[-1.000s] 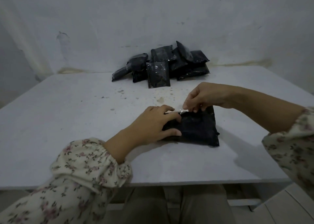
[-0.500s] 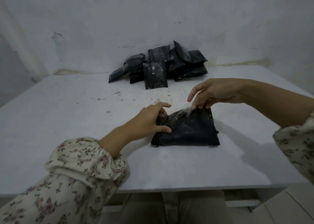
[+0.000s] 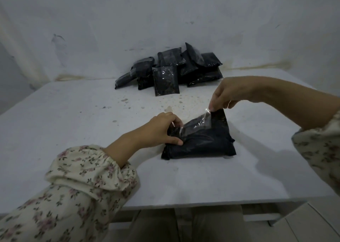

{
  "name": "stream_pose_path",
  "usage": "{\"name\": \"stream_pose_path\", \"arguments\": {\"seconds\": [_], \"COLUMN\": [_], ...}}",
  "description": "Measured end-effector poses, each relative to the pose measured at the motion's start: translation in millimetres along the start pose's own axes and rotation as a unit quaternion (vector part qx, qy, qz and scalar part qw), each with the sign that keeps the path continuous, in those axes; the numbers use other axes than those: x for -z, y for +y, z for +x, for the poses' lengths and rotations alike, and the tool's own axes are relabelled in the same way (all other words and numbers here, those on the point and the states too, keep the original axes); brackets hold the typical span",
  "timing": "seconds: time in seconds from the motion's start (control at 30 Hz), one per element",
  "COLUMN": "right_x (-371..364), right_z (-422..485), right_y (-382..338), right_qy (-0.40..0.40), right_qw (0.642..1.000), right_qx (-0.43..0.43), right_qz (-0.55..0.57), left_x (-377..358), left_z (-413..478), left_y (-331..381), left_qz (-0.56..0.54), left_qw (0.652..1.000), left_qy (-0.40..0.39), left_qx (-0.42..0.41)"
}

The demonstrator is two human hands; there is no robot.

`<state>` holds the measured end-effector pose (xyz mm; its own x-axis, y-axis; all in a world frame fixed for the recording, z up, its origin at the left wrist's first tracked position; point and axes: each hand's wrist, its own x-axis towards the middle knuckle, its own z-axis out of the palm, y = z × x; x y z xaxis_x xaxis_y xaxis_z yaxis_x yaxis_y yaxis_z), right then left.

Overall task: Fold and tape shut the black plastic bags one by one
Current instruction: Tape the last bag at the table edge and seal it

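A folded black plastic bag (image 3: 204,144) lies on the white table (image 3: 92,124) in front of me. A strip of clear tape (image 3: 196,123) stretches across its top, slanting up to the right. My left hand (image 3: 161,131) grips the bag's left end, fingers curled over the tape's lower end and thumb pressed on the bag's side. My right hand (image 3: 230,94) is raised above the bag's far right corner and pinches the tape's upper end between its fingertips.
A pile of several black bags (image 3: 169,70) sits at the back of the table against the white wall. Small dark specks dot the tabletop between the pile and me. My floral sleeves (image 3: 88,183) reach over the near table edge.
My right hand has lifted up and to the right, drawing the tape out longer over the bag. My left hand stayed on the bag's left end.
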<state>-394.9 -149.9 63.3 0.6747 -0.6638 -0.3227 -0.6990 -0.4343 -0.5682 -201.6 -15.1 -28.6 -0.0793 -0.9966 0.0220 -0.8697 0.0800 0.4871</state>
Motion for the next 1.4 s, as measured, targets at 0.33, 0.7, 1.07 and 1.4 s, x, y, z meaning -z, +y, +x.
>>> {"name": "stream_pose_path", "arguments": {"seconds": [0.33, 0.7, 1.07, 1.4], "right_x": [-22, -20, -21, -20], "right_z": [-1, -2, -5, -7], "right_y": [0, 1, 4, 10], "right_qy": [0.005, -0.053, -0.057, -0.022], "right_qw": [1.000, 0.976, 0.974, 0.960], "right_qx": [0.015, -0.012, -0.018, -0.032], "right_qz": [0.012, 0.212, 0.220, 0.278], "left_x": [1, 1, 1, -1], "left_z": [-2, 0, 0, -2], "left_y": [8, 7, 8, 7], "left_qz": [-0.015, -0.005, 0.032, 0.011], "left_qw": [1.000, 1.000, 0.999, 1.000], "left_qy": [0.010, -0.006, -0.018, -0.010], "left_qx": [0.003, 0.026, 0.023, 0.021]}}
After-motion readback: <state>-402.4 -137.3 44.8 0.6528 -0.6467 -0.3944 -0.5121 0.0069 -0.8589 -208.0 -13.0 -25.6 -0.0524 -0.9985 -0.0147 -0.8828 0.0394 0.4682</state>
